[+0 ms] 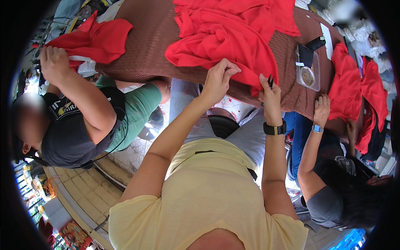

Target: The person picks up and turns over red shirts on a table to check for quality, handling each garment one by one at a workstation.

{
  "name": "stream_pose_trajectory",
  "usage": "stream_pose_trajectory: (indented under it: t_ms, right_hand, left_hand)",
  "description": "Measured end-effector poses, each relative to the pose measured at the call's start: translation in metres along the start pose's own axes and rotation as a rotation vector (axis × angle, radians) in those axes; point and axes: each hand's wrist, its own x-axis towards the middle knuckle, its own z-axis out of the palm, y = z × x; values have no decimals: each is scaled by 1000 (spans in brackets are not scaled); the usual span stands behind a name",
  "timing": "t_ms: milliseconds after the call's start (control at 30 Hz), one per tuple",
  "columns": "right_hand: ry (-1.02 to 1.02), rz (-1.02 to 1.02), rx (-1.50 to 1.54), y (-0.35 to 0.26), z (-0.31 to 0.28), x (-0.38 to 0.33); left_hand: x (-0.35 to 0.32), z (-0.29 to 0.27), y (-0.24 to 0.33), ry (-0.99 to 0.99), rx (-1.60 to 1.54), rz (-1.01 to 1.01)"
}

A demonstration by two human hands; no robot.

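Cloth (225, 39) held by its near edge, soft and loose beyond the grip

Fingertips and thumb of the left hand (218, 82) are pinched together on that near edge, while the right hand (271, 100) is closed around a small dark-tipped tool (271, 80), its thumb up against the same red edge. Whether the right fingers also clamp the fabric is hard to tell, since they hide the contact. The bulk lies heaped just ahead of both hands, on the brown table cover (152, 37), and a short corner droops beside the right thumb.

It looks light and limp, probably a knit: likely to fold and stretch rather than break, and not notably slippery. Because it should sag wherever unsupported, the best hold would be two pinches along the edge, one on each side of the stretch being worked, with the heap's weight left on the table.

Between the hands the edge runs left to right, slanting closer to the body at the right. The long axis of the heap seems to lead away from the grip, though its far end leaves the view. The tool's tips point away from the body.

Right of the grip, well apart, sits a clear plastic box (318, 77).
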Motion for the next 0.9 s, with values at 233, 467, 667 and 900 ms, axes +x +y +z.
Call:
stream_pose_trajectory:
  t_ms: [233,467,667,900]
  right_hand:
    - [449,-734,-626,3,23,-12]
    - [-196,100,208,16,53,-35]
    - [-208,99,277,24,61,-26]
    - [-187,113,367,27,66,-25]
  left_hand:
    - [-1,7,-25,-88,-298,-207]
    - [-3,2,-12,-111,-290,-235]
    - [-6,-3,-2,-149,-403,-328]
    - [-6,-5,0,-158,-440,-314]
